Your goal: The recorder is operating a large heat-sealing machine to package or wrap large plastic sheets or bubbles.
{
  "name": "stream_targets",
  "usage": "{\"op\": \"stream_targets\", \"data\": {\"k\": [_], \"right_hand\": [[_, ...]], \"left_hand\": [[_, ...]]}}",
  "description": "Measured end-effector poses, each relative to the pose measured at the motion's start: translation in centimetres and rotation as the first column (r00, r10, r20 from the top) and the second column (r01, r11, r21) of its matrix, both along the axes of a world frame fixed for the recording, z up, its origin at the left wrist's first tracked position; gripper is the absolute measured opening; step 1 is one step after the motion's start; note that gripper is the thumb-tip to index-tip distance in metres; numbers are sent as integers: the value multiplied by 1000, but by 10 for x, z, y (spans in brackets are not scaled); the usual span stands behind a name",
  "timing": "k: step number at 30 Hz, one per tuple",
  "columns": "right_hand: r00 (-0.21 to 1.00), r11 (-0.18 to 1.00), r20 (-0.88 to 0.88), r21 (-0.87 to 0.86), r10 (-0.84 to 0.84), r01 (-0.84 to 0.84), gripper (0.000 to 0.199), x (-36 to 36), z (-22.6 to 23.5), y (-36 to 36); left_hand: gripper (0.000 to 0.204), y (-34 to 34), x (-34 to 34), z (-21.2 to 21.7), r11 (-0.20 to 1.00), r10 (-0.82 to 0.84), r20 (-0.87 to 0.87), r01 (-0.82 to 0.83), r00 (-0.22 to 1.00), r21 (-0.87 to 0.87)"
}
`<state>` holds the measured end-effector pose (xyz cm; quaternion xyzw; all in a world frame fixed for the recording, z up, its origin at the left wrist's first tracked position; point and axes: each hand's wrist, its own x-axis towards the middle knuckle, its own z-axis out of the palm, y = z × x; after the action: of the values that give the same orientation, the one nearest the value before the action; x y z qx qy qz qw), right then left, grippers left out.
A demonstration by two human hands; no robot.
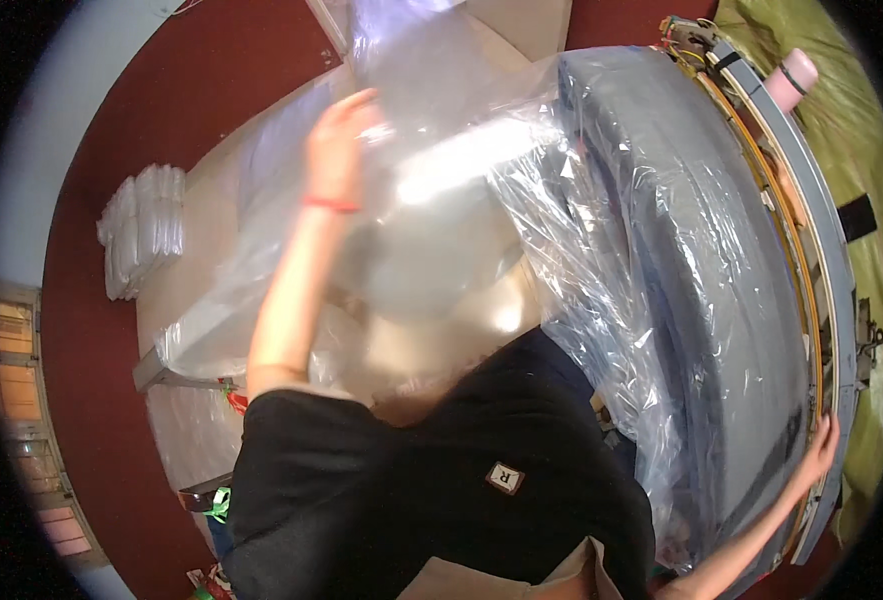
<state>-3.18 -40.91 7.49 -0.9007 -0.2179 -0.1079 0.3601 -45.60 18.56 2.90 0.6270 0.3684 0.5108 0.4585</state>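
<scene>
Black shirt (441, 490) blocking view, left hand (339, 140) blurred against clear plastic sheet (441, 170)

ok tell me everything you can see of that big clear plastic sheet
The clear plastic sheet is thin, glossy and heavily crinkled, catching bright glare. It drapes over a long grey curved panel on the right, then billows up and leftward over the pale table. The left hand is raised against the lifted part, which looks blurred. The right hand rests at the panel's lower edge, near the plastic's hem; contact with the sheet there is unclear.
</scene>
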Motion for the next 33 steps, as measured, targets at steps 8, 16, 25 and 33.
{"op": "stream_targets", "data": {"k": [8,16,25,33], "right_hand": [[751,603,-179,722,636,-339,45,-142,31,230],[764,619,-385,785,518,-25,18,-118,17,190],[883,674,-395,727,255,131,18,-66,-8,130],[785,364,32,874,619,-322,54,-132,48,158]], "left_hand": [[37,-192,238,85,295,-883,-151,775,445,560],[17,-189,282,105,205,-580,-373,573,724,794],[8,-214,295,128,367,-781,-141,630,608,684],[8,-285,295,150,282,-805,-212,671,554,685]]}}
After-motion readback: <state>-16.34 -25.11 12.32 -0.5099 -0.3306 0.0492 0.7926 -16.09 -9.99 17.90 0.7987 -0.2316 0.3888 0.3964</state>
